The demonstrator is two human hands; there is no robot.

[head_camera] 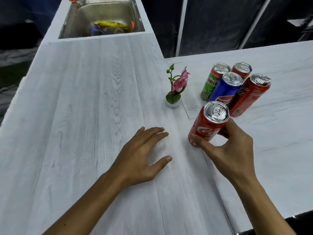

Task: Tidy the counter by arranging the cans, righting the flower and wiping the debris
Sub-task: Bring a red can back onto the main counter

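Left hand (142, 155): palm down on the white counter (84, 116), fingers straight and a little spread, thumb out to the side. Holds nothing. It lies just left of the held can, not touching it.

Right hand (232, 150): grips a Coke can (208, 126). Thumb lies across the can's lower front, fingers curl round its right side under the rim. Can upright, top closed, tab showing. The thumb partly hides the base, so whether it sits on the counter or just above it cannot be told.

Beyond the held can, a cluster of four upright cans, close together. Blue can (225, 89) nearest, tall red can (249, 97) just right of it, green can (211, 82) behind and to the left, back red can (241, 70) farthest.

Left of the cluster, apart from it: flower (176, 89), pink bloom and green buds in a small white pot, standing upright.

Far left corner: steel sink (76, 22) set into the counter. Yellow, blue and orange items lie in it, too blurred to name.
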